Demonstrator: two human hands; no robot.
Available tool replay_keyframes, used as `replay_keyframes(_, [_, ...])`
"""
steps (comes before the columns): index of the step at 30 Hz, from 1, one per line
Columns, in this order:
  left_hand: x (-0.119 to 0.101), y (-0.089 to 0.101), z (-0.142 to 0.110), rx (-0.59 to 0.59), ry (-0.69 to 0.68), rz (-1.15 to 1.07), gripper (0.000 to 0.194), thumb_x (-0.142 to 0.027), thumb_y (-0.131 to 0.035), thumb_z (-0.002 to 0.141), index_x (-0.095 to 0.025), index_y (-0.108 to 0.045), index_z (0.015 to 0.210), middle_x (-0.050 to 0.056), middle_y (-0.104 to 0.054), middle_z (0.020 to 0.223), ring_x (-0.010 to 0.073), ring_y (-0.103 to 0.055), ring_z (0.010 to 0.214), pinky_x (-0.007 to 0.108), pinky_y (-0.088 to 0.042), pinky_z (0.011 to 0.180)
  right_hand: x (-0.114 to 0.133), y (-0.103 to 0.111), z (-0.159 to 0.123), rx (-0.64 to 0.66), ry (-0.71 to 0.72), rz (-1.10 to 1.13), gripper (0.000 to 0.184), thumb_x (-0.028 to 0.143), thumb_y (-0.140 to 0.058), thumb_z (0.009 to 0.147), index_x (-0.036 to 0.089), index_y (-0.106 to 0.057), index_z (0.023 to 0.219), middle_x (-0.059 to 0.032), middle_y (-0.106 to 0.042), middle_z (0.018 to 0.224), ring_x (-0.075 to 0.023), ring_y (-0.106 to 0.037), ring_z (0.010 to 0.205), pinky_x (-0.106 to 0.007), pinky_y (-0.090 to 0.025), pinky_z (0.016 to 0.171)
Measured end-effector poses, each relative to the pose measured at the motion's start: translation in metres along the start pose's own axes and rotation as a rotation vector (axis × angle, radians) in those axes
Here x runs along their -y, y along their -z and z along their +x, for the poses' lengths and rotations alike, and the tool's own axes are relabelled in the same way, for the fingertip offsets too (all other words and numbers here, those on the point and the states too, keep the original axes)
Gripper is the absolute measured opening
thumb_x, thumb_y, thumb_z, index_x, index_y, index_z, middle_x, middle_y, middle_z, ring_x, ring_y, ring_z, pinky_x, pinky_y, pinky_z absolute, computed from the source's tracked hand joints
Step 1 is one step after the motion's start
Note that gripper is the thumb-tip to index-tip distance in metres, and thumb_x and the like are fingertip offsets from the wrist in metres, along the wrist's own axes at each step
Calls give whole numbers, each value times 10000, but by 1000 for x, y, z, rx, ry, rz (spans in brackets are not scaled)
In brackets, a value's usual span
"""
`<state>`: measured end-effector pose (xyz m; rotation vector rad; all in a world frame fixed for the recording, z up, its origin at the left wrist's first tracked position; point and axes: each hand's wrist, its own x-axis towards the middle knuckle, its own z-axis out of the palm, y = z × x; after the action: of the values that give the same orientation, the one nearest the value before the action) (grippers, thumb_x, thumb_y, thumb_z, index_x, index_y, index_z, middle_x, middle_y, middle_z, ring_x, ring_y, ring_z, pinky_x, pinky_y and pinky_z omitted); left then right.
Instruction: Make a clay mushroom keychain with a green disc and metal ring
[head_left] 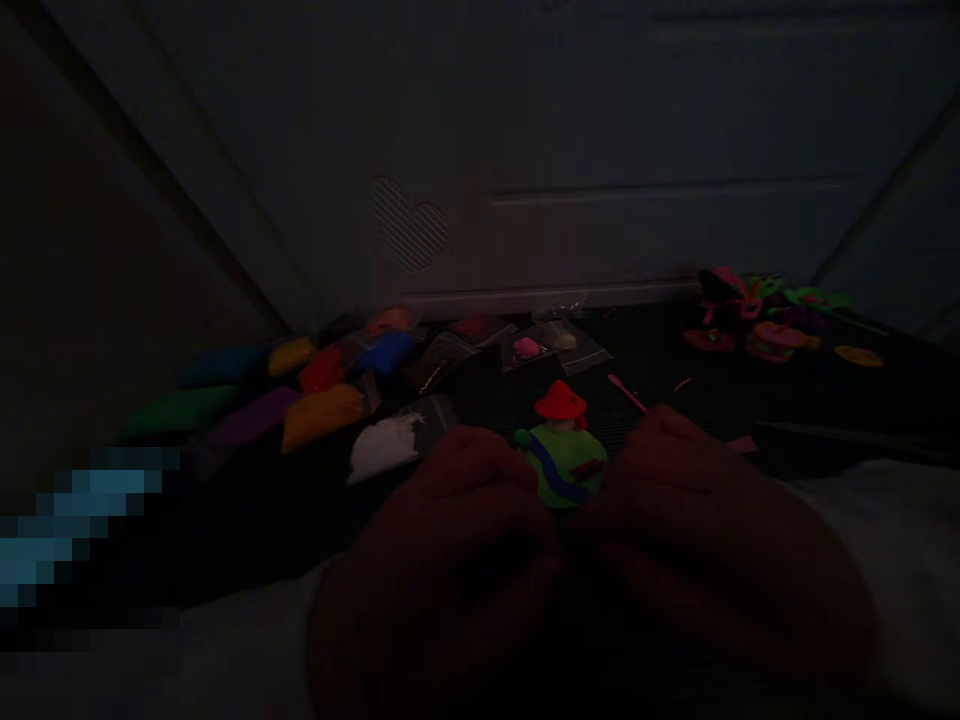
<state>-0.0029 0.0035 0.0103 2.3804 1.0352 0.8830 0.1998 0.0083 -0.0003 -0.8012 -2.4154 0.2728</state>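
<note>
My left hand (442,560) and my right hand (720,540) come close together at the front, fingers curled and tips pinched. Whatever lies between the fingertips is too dark to make out. Just beyond them, partly covered by the hands, lies a clay model (551,455) with a green base, a blue winding strip, a small dark red bar and a green ball at its left. At its back is a red mushroom-like cap (561,402). A pink modelling tool (627,393) lies behind my right hand, its near end hidden by the hand.
Bags of coloured clay lie at left, including orange (322,415), white (386,445) and purple (255,415). A clear bag (555,346) holds pink clay. Finished-looking clay pieces (772,340) sit back right. A pale panelled surface (562,240) rises behind. The scene is very dark.
</note>
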Motion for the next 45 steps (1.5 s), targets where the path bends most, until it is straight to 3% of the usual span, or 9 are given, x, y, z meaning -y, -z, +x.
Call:
replay_keyframes(6, [0, -1, 2, -20, -2, 28, 147, -56, -552, 721, -186, -619, 738, -10, -576, 845, 95, -532, 842, 185, -455, 761, -1, 1, 0, 8, 7, -8, 139, 132, -506, 798, 180, -584, 901, 2, -603, 789, -135, -494, 744, -331, -267, 699])
replay_keyframes(15, [3, 0, 1, 100, -82, 87, 171, -60, -552, 729, -202, -638, 769, -12, -606, 826, 116, -511, 846, 224, -457, 753, -3, 3, 2, 35, -2, -4, 159, 122, -507, 789, 181, -580, 918, 3, -606, 807, -133, -502, 747, -317, -270, 680])
replay_keyframes(27, [6, 1, 8, 203, -86, -9, 167, -81, -549, 747, -204, -649, 799, -2, -605, 855, 113, -536, 863, 225, -466, 768, -9, 1, 5, -34, -35, -22, 156, 132, -502, 784, 169, -584, 912, -12, -615, 828, -139, -522, 786, -303, -309, 697])
replay_keyframes(38, [14, 6, 4, 50, -17, 141, 125, -163, -548, 760, -184, -660, 812, 9, -601, 881, 130, -558, 833, 257, -440, 758, -10, 9, 4, 15, 94, -112, 156, 146, -481, 793, 178, -582, 908, -24, -620, 804, -149, -536, 752, -334, -331, 711])
replay_keyframes(45, [18, 8, 6, -50, 73, 77, 83, -202, -581, 751, -181, -660, 770, -8, -620, 821, 125, -574, 781, 261, -424, 743, 7, 5, 1, 170, 182, -102, 159, 190, -517, 774, 186, -643, 872, -1, -553, 658, -137, -466, 631, -381, -283, 707])
